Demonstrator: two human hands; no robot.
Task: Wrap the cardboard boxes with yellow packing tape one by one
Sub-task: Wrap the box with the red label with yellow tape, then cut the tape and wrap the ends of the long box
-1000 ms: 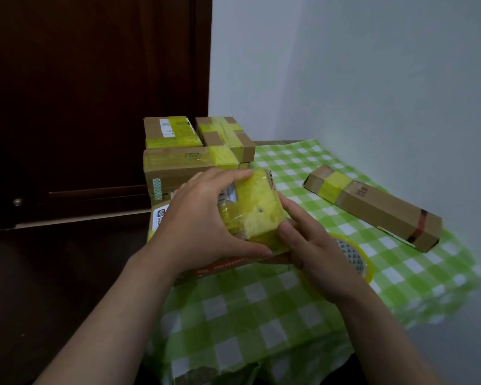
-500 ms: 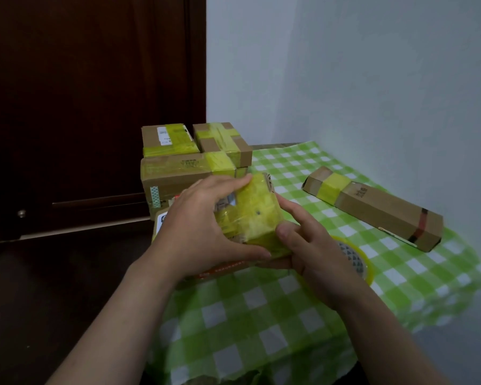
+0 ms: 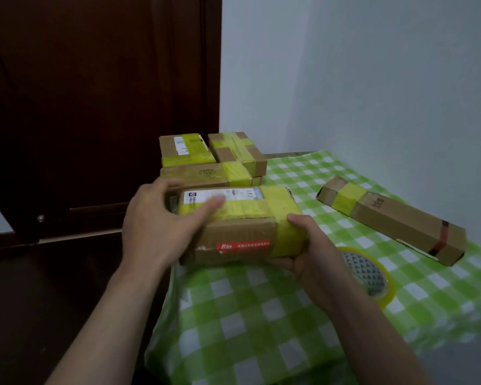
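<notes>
This looks like a corner of a home, given over to packing parcels. A small counter (image 3: pixel 295 173) sits against plain pale walls (image 3: pixel 372 79) under a green-and-white checked cloth (image 3: pixel 247 329) that hangs over its edge, a household touch. Beside it stands a dark wooden door (image 3: pixel 95 93) with a small metal knob (image 3: pixel 41 218). Cardboard boxes (image 3: pixel 228 151) (some bearing printed shipping labels) and a roll of yellow tape (image 3: pixel 372 276) crowd the cloth.

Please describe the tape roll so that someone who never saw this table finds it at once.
Start at the green checked tablecloth and go to its right side, beside the right hand. The yellow tape roll lies flat there, the only round thing; its neighbours are all cardboard boxes.
</notes>
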